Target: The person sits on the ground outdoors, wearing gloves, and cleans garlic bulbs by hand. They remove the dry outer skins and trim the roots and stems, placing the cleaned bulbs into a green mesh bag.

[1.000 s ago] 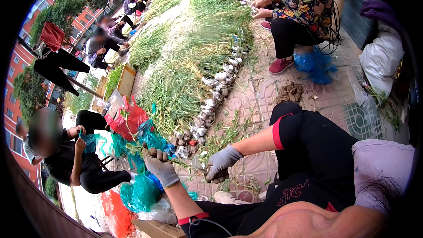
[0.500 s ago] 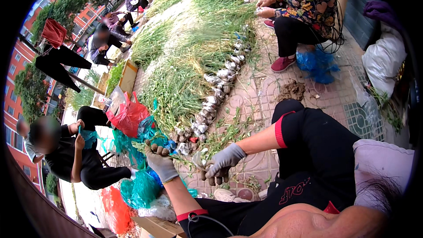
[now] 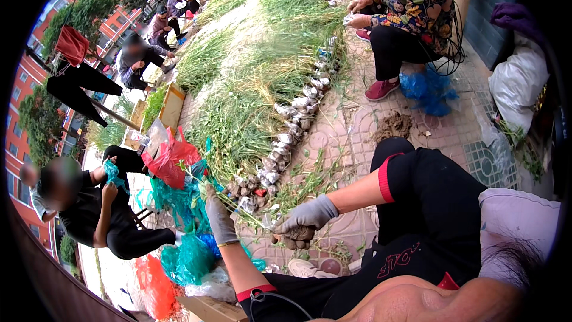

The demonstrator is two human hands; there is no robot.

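The person's left hand, in a grey knitted glove with brown-stained palm and fingers, lies along a slender green leafy plant with a pale lower end. Its back faces the camera, so I cannot tell how firmly its fingers close. At three o'clock from it, the right hand, gloved alike, has its fingers curled narrow around the pale end. The plant thus stretches between the two, its leafy tip pointing to about ten o'clock.

It looks light and limp, bending easily along the stem; the leaves would probably bruise or tear under a hard pinch. The firmer pale end seems the better place to hold, with a loose guiding touch higher up.

At twelve o'clock from the hands spreads a thick mat of long, grassy green and straw-coloured stems, wispy and tangled. Along its right edge runs a row of rounded, white-and-brown lumpy bundles. Toward half past ten from the left hand sits a crinkled, glossy red plastic bag; toward half past seven, crumpled translucent teal plastic. Crumbly brown soil lies between one and two o'clock from the right hand, on patterned pinkish paving.
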